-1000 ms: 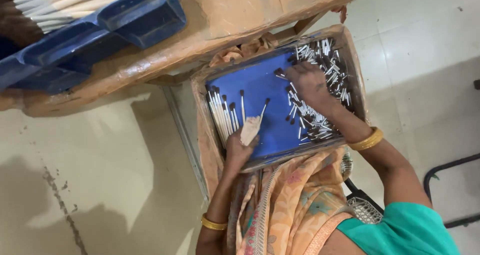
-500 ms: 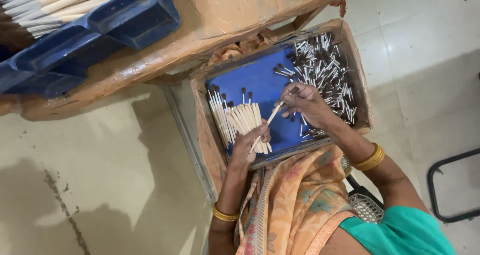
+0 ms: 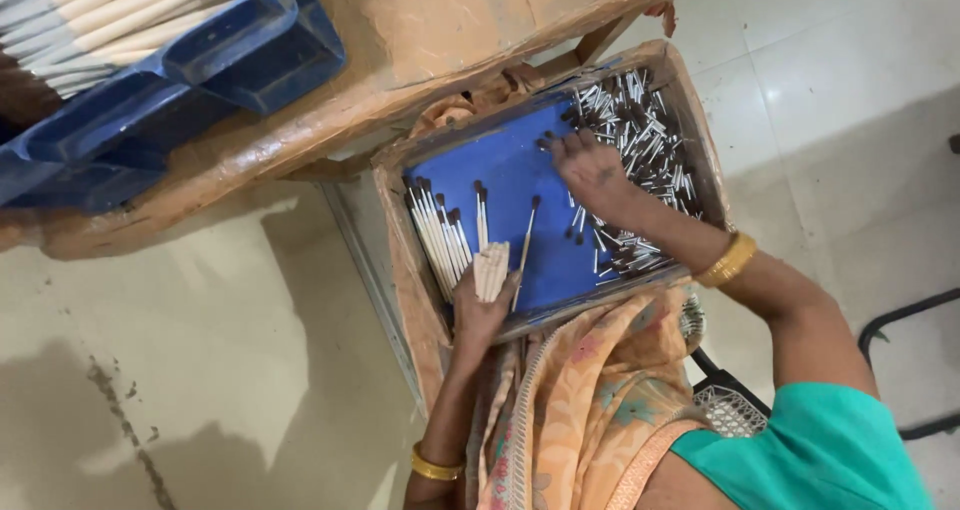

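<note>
A small bundle of pale sticks (image 3: 491,271) is gripped in the closed left hand (image 3: 482,315) at the near edge of the blue tray (image 3: 510,175). At the tray's far right, the right hand (image 3: 592,173) is laid fingers-spread on a heap of short dark-tipped pieces (image 3: 645,140); whether anything is pinched there cannot be told. More pale sticks (image 3: 437,232) are lined along the tray's left side, inside the cardboard box (image 3: 400,260)
</note>
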